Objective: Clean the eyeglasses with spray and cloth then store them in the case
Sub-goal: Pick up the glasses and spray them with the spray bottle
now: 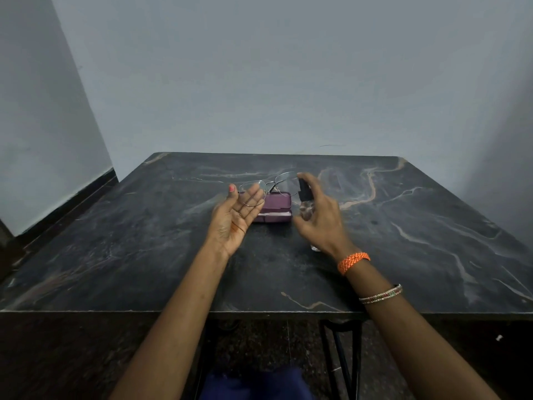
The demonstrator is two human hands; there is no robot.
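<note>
Left hand pinches the eyeglasses, long axis sideways; right hand grips upright spray bottle beside them; purple case lies behind the grips, contents hidden.

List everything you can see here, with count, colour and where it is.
glasses: one, thin metal frame, clear lenses, held up over the case
case: one, purple, on the table behind the hands
spray bottle: one, clear with black top, in the right hand
table: one, dark marbled top, against the wall
wall: grey, behind the table
bracelet: one, orange, right wrist
bangles: thin, beaded, right forearm
left hand: palm up, holds the glasses
right hand: grips the spray bottle
</note>
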